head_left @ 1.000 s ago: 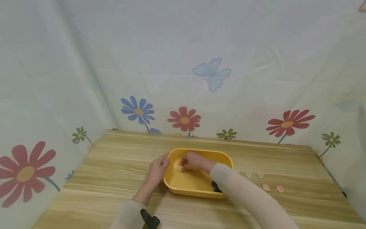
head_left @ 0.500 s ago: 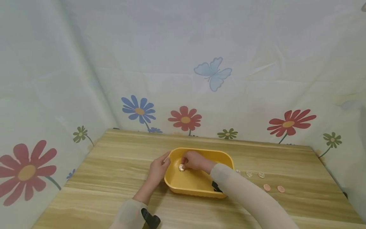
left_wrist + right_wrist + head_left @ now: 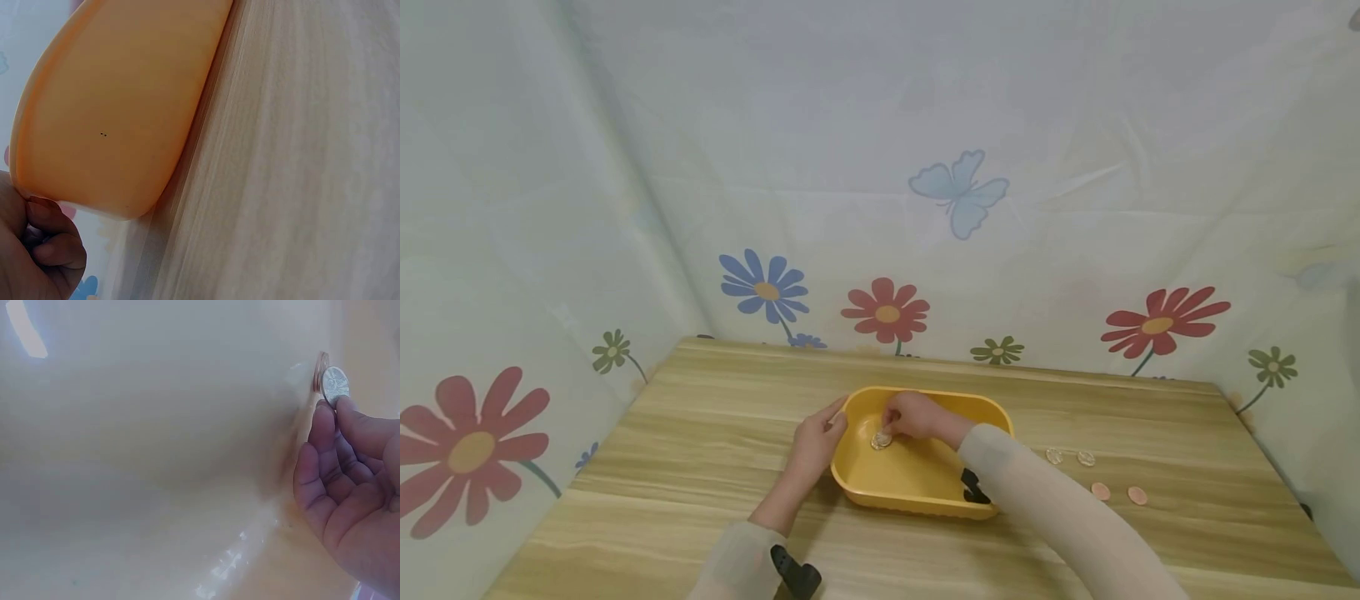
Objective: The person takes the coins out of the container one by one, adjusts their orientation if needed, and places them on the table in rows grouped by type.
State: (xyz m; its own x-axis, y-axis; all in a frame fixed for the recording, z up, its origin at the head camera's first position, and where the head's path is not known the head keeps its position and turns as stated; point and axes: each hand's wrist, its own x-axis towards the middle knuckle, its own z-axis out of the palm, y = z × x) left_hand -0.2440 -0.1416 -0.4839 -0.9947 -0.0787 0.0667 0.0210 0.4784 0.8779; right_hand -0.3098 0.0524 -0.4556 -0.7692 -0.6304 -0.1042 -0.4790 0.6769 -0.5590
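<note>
A yellow plastic tub (image 3: 917, 502) rests on the wooden table. My left hand (image 3: 812, 443) grips its left rim, the thumb on the rim and the curled fingers showing in the left wrist view. Inside the tub, my right hand (image 3: 913, 415) pinches a silver coin (image 3: 335, 385) between thumb and index finger. Just beyond that coin, the right wrist view shows a reddish coin edge (image 3: 318, 372), close to or touching it; whether it is one coin or a stack is unclear. The sleeve covers part of the tub's right side.
Right of the tub, two silver coins (image 3: 1070, 457) and two copper coins (image 3: 1118, 493) lie apart on the table (image 3: 730, 400). A flower-printed curtain (image 3: 820, 167) stands behind and at both sides.
My right hand has shifted slightly right inside the tub, and its forearm now hides a silver coin on the table beside the rim. My left hand has stayed put.
</note>
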